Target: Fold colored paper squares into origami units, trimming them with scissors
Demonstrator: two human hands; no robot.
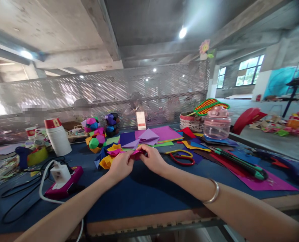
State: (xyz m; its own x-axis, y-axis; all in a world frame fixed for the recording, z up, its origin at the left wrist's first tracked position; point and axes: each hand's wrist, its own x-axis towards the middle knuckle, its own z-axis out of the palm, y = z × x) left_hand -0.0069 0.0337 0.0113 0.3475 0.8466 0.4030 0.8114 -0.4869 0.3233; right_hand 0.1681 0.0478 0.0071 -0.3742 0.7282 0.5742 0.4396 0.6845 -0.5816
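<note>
Both hands meet over the middle of the blue-topped table. My left hand (pixel 121 164) pinches one side of a small folded magenta paper (pixel 137 154). From the other side, my right hand (pixel 153 159) grips the same piece, fingers closed on it. Parts of the paper are hidden behind the fingers. Just left of my left hand lie folded yellow paper pieces (pixel 106 163) and a dark blue one. Beyond the hands rests a folded lilac paper (pixel 149 137) on a stack of purple sheets (pixel 166 132).
Red-and-yellow scissors (pixel 182 158) and a green utility knife (pixel 242 164) lie to the right, near a clear pink-lidded bottle (pixel 217 126). Stacked paper cups (pixel 60 139) and a magenta power strip (pixel 65 183) with cables stand left. Colourful paper balls (pixel 96 139) sit behind.
</note>
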